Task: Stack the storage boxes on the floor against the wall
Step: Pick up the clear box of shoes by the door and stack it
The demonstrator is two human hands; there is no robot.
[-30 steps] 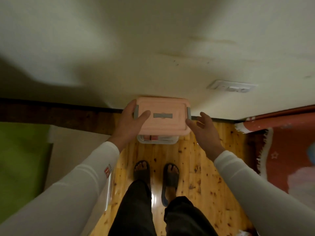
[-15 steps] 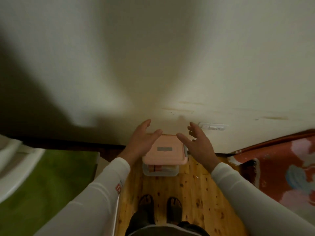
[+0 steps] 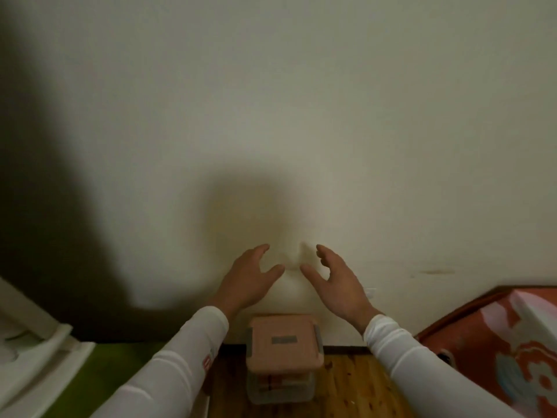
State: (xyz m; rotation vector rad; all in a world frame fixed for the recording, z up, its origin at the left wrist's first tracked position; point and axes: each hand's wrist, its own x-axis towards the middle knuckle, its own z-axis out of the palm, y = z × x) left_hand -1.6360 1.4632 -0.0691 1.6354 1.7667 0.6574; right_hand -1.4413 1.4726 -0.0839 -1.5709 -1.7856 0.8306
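At the far left juts the corner of some white furniture (image 3: 36,351), and beside it a green mat (image 3: 99,375) covers the ground. A white left sleeve (image 3: 168,369) with a small red mark on it rises from the bottom edge. The left hand (image 3: 250,279) is held up in front of the wall (image 3: 271,116), fingers loose and slightly spread, thumb pointing right, holding nothing.

Below and between the two hands, the box (image 3: 284,366) stands on the wood floor (image 3: 355,384), back edge at the foot of the wall. I cannot tell whether it touches the wall. Its pink lid (image 3: 284,327) has a grey patch in the middle and grey clips at the sides. Under the lid the body is clear, with something pinkish inside. Whether this is one box or two stacked is hard to say in the dim light. Neither hand touches it.

The right hand (image 3: 337,285) mirrors the left, open and empty, thumb pointing left, with its white sleeve (image 3: 422,363) trailing down. Just right of it a small outlet (image 3: 371,293) sits low on the wall. At the far right lies a red patterned rug (image 3: 506,342).
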